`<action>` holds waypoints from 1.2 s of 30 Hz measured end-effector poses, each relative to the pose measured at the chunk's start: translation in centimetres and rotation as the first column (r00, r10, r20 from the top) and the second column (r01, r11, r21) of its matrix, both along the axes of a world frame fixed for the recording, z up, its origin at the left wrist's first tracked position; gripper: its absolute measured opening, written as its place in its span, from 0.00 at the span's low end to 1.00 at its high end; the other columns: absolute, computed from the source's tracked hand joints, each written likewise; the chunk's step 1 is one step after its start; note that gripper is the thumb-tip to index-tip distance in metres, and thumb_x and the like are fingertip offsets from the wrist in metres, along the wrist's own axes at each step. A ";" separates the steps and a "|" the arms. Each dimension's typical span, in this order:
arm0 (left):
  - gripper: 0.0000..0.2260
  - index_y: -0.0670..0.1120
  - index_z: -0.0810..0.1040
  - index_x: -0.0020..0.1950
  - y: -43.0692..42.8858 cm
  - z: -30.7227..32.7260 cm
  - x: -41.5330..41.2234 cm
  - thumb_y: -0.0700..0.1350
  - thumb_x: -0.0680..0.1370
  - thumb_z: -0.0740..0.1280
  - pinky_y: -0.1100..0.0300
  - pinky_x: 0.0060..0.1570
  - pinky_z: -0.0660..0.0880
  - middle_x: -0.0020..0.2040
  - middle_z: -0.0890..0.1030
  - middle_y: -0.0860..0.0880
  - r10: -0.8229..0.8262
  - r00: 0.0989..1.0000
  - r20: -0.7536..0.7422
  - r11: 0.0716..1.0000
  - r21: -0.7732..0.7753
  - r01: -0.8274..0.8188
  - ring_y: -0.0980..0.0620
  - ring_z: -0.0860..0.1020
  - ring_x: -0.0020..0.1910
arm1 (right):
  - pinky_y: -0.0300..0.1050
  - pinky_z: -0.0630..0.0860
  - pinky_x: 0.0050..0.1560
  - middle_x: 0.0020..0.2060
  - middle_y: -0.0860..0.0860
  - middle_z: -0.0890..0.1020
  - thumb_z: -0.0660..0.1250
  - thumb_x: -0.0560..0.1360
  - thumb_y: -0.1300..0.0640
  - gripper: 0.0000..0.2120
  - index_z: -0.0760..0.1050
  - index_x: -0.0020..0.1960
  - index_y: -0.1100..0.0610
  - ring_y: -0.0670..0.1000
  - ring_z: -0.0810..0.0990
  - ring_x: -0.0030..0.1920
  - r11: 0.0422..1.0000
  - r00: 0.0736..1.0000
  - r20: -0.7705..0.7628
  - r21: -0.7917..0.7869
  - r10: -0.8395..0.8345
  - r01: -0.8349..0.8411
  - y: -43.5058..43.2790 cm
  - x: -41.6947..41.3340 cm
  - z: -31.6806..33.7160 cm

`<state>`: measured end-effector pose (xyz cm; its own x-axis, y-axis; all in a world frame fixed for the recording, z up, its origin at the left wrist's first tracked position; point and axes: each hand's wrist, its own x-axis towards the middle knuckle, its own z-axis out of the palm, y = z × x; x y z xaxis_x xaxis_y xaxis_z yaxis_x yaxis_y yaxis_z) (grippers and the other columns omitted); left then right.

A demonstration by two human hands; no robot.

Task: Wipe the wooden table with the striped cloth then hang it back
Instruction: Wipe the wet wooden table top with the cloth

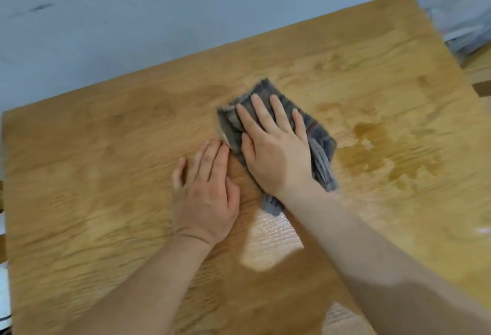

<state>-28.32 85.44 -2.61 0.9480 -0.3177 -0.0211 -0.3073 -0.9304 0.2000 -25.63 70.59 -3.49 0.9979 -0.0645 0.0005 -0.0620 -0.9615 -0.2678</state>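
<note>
Your left hand (pixel 204 193) is lying flat on the desk (pixel 87 180), fingers straight; your right hand (pixel 276 151) is pressing the striped cloth (pixel 229 124) flat-palmed mid-desk. You are probably mid-wipe: a wet patch (pixel 377 154) is waiting, and the hanging is not yet done.

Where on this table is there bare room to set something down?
On the wooden table, bare wood runs from the left edge to the left hand, and along the far strip between the wall and the striped cloth. Right of the cloth it looks wet. Crowded centre: right hand pressing the cloth, left hand beside it.
</note>
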 end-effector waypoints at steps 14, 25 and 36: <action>0.25 0.46 0.65 0.73 -0.1 0.0 0.0 0.48 0.76 0.53 0.46 0.71 0.55 0.74 0.65 0.49 0.013 1.000 0.027 1.000 -0.001 -0.013 0.53 0.61 0.73 | 0.62 0.48 0.74 0.79 0.49 0.54 0.48 0.81 0.44 0.27 0.53 0.80 0.49 0.53 0.50 0.79 0.998 0.995 -0.088 -0.044 -0.048 0.044 -2.5 9.1 -0.1; 0.25 0.47 0.64 0.73 -0.2 0.0 0.1 0.48 0.76 0.52 0.46 0.70 0.54 0.75 0.64 0.49 0.021 1.000 0.021 1.000 -0.016 -0.020 0.51 0.60 0.73 | 0.56 0.59 0.72 0.77 0.50 0.62 0.52 0.81 0.46 0.25 0.62 0.77 0.49 0.51 0.58 0.77 0.996 0.997 -0.050 -0.072 -0.053 0.049 -3.9 -11.3 0.5; 0.24 0.46 0.65 0.73 0.1 -0.3 -0.2 0.47 0.76 0.55 0.46 0.70 0.53 0.75 0.64 0.49 0.009 1.000 0.027 0.997 -0.082 -0.006 0.51 0.61 0.73 | 0.56 0.55 0.75 0.79 0.50 0.57 0.47 0.83 0.47 0.25 0.56 0.79 0.50 0.51 0.53 0.79 0.993 0.993 -0.103 -0.109 -0.050 0.039 -4.9 -19.0 0.8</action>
<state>-28.52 85.56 -2.89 0.9502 -0.3103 0.0301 -0.3068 -0.9135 0.2673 -44.66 65.66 -2.64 0.9889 -0.1141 -0.0956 -0.1279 -0.9798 -0.1536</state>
